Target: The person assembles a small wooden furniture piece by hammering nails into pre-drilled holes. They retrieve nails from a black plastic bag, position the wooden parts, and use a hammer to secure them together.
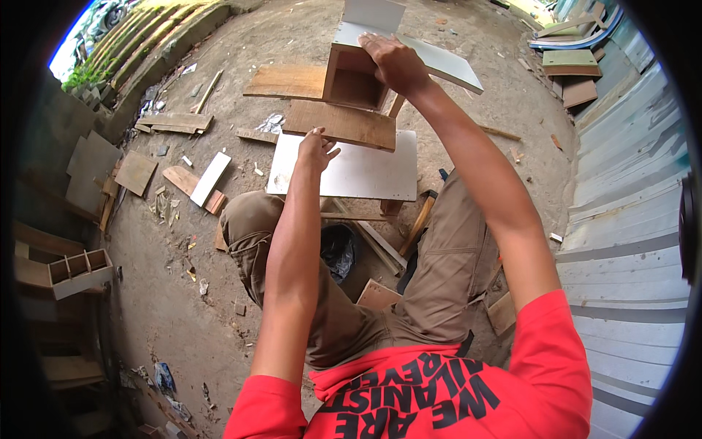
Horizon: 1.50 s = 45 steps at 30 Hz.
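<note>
In front of me is an open-fronted wooden box [356,88] with white faces on its outside. My right hand [398,64] is closed over its upper right edge, fingers lying on the white top. A brown wooden board [347,126] sits just below the box's opening, over a white panel [344,164] that stands like a low bench between my knees. The lower left edge of that board is pinched by my left hand [316,150]; its far side is hidden. Another plank [285,80] sticks out left of the box, and a white board [442,62] juts out right.
Scrap boards, including a white strip [210,179], lie on the dirt ground at left. A small compartmented wooden tray [80,272] stands at the left edge. Corrugated metal sheeting [621,271] runs along my right. A black container [338,252] and sticks are between my legs.
</note>
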Tool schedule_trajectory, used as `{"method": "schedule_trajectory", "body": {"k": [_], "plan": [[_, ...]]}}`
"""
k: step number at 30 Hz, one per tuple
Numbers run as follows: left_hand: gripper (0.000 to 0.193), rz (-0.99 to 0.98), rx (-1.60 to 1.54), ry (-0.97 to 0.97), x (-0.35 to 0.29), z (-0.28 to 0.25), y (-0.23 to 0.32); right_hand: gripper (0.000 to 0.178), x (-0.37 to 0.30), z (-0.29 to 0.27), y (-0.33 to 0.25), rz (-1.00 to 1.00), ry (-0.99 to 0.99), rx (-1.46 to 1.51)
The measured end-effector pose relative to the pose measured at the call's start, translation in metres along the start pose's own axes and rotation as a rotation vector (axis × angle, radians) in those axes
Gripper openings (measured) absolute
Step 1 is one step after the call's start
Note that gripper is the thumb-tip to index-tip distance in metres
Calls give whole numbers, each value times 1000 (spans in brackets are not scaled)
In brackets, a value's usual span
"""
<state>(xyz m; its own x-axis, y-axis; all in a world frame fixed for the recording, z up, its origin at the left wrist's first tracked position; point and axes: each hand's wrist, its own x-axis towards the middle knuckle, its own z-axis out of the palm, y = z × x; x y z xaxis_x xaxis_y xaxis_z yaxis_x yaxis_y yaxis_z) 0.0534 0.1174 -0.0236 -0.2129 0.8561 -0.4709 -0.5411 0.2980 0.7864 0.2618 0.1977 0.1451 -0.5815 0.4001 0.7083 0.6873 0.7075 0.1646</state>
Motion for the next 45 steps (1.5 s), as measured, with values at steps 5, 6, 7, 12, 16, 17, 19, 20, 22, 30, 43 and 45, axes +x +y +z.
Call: {"method": "schedule_trajectory", "body": {"k": [5, 6, 7, 12, 16, 17, 19, 20, 22, 30, 43, 45], "plan": [[39, 73, 213, 117, -16, -10, 15, 51, -9, 26, -20, -25, -84, -50], [32, 210, 182, 217, -21, -7, 21, 48, -8, 32, -22, -44, -79, -47], [27, 346, 158, 323, -24, -8, 28, 47, -4, 32, -32, -31, -143, -7], [26, 815, 375, 667, -41, -4, 50, 29, 18, 43, -70, -6, -262, 10], [27, 1055, 597, 652, -53, 14, 62, 35, 22, 37, -58, -50, -374, 137], [27, 1111, 623, 581, -49, 14, 65, 41, 25, 32, -53, -67, -413, 188], [26, 1035, 589, 373, -44, 21, 65, 50, 20, 17, -41, -13, -462, 303], [27, 988, 506, 318, -39, 12, 66, 53, 22, 4, -41, 30, -520, 347], [27, 939, 409, 248, -32, 7, 61, 72, 20, -13, -20, 127, -648, 399], [25, 912, 210, 283, -43, 28, 63, 62, -63, -37, 68, 816, -203, 238], [31, 863, 687, 345, -42, 42, 104, 43, -75, -25, 52, 1319, 10, 1379], [33, 835, 723, 348, -38, 48, 105, 41, -73, -13, 57, 1330, 62, 1353]]}}
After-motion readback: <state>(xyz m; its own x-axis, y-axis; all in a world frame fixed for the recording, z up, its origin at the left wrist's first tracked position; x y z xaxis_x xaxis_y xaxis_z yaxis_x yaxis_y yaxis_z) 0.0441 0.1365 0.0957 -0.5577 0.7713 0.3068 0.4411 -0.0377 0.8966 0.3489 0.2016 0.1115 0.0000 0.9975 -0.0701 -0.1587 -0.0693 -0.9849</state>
